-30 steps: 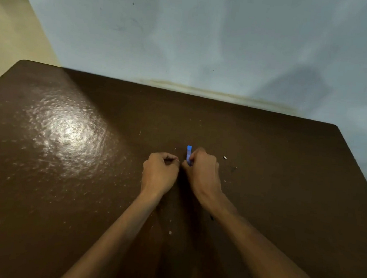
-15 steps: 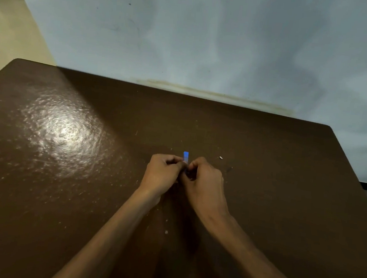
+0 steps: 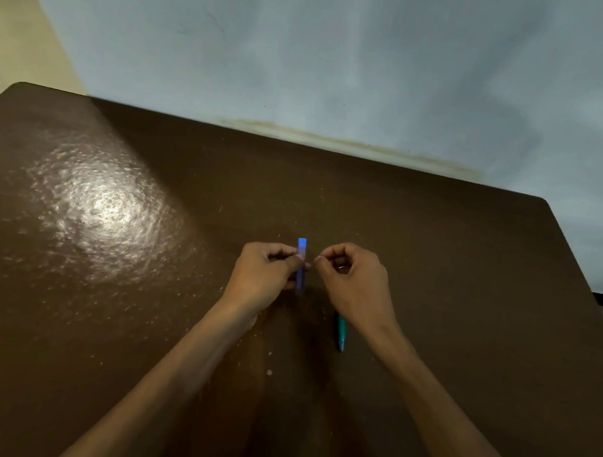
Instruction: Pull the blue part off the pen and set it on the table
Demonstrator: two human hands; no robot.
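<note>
Above the brown table (image 3: 434, 276), the left hand (image 3: 263, 276) pinched an upright blue tube (image 3: 300, 264) while the right hand (image 3: 353, 284), fingers curled, apparently pinched something too small to identify, likely drawn from it; feeding it onward would demand a delicate grip.

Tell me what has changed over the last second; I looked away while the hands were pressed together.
The hands have drawn apart. The blue stick, earlier at the right hand, now stands upright in the left hand's grip. The right hand moved right, fingertips pinched; what they hold is too small to tell. A teal pen now shows beneath its wrist. The brown table is unchanged.
</note>
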